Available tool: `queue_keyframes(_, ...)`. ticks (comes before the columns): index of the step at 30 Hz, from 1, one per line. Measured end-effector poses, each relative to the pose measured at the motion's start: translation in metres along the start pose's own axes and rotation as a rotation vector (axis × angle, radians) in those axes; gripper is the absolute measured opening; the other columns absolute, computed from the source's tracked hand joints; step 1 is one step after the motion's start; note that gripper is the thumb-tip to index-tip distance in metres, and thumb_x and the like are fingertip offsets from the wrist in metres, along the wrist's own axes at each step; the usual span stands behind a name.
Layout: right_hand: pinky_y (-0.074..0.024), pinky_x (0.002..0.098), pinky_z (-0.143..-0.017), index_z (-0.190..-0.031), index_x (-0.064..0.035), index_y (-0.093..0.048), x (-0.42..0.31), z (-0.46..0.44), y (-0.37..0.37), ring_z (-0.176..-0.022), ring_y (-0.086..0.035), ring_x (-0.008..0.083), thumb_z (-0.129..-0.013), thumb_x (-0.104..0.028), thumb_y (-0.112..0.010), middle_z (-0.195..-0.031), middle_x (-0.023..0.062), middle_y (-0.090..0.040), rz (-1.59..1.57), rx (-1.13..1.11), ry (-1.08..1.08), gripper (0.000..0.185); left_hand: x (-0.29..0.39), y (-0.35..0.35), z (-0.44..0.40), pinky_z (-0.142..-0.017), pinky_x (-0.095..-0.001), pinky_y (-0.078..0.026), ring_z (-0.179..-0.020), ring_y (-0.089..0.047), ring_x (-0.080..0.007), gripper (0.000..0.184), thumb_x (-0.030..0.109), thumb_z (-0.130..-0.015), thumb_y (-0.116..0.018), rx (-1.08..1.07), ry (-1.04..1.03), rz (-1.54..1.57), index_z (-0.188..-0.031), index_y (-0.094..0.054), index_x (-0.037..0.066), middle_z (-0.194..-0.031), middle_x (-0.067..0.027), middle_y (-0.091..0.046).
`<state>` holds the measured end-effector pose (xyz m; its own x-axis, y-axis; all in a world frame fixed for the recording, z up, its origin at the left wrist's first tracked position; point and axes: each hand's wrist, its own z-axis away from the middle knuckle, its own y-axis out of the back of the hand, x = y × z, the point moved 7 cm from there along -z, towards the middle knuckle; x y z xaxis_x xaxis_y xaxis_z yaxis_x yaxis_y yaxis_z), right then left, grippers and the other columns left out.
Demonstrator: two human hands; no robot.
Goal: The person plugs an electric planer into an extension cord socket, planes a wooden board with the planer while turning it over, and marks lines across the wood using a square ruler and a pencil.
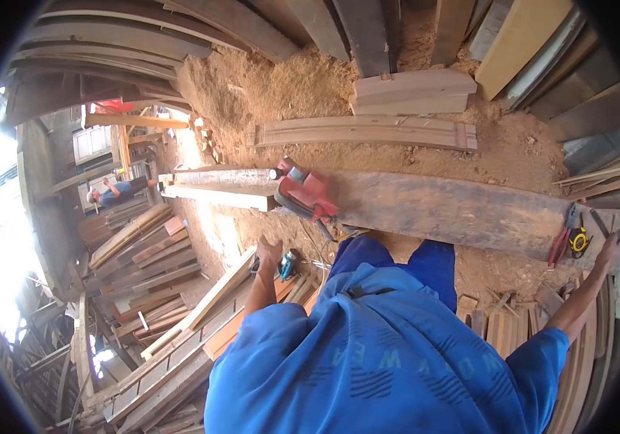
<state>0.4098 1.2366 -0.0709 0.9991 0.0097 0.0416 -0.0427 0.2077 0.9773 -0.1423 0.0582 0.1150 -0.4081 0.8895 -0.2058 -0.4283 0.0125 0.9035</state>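
Observation:
My right hand (605, 254) is stretched far to the right, at the end of a thick wooden beam (455, 210). Its fingers are drawn together beside a thin dark stick (599, 223); what they hold is too small to make out. Near it on the beam lie red-handled pliers (560, 242) and a yellow and black tape measure (579, 240). My left hand (269, 252) hangs out to the left with loosely bent fingers and nothing visible in it, close to a teal power tool (287, 265) lower down. A red power planer (306, 194) rests on the beam's left part.
Beyond the beam, a curved wooden piece (368, 133) and a shorter block (413, 91) lie on sawdust (266, 87). Stacked boards (158, 253) crowd the left side. Planks (520, 43) lean at upper right. Another person (118, 191) is at the far left. A cable (317, 249) trails near my legs.

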Motion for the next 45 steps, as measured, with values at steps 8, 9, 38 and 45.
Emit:
queue_keyframes(8, -0.0473, 0.0487, -0.095, -0.128, -0.0011, -0.067, -0.321, 0.203, 0.107, -0.110, -0.065, 0.0425, -0.101, -0.055, -0.052, -0.114, 0.0286, -0.069, -0.298, 0.178, 0.559, 0.062, 0.024, 0.048, -0.070, -0.125, -0.0516, -0.019, -0.151, -0.026, -0.0438, 0.098, 0.032, -0.085, -0.076, 0.212, -0.153, 0.077, -0.158, -0.022, -0.005, -0.160, -0.0303, -0.029)
queue_keyframes(9, -0.0485, 0.0469, -0.091, -0.123, -0.0004, -0.069, -0.367, 0.277, 0.125, -0.103, -0.067, 0.0395, -0.101, -0.053, -0.056, -0.107, 0.0263, -0.070, -0.317, 0.300, 0.676, 0.058, 0.027, 0.055, -0.077, -0.125, -0.0524, -0.018, -0.151, -0.025, -0.0450, 0.097, 0.030, -0.085, -0.076, 0.259, -0.247, 0.112, -0.158, -0.022, -0.005, -0.160, -0.0309, -0.029)
queue_keyframes(38, -0.0523, 0.0332, -0.074, -0.108, 0.0029, -0.064, -0.583, 1.054, 0.164, -0.077, -0.064, 0.0161, -0.098, -0.036, -0.063, -0.087, 0.0070, -0.063, -0.791, -0.820, 1.046, 0.041, 0.045, 0.230, -0.115, -0.064, -0.0415, -0.053, -0.069, -0.068, -0.0278, 0.018, 0.012, -0.102, -0.056, -0.333, -1.390, 1.022, -0.116, -0.067, 0.007, -0.078, -0.0099, -0.069)
queue_keyframes(45, -0.0521, 0.0414, -0.073, -0.095, 0.0014, -0.062, -0.553, 1.102, 0.072, -0.076, -0.067, 0.0279, -0.095, -0.027, -0.063, -0.080, 0.0153, -0.068, -0.796, -0.895, 0.835, 0.028, 0.048, 0.161, -0.178, -0.079, -0.0421, -0.057, -0.083, -0.074, -0.0322, 0.034, 0.016, -0.100, -0.062, -0.312, -1.309, 0.520, -0.134, -0.062, 0.009, -0.092, -0.0157, -0.074)
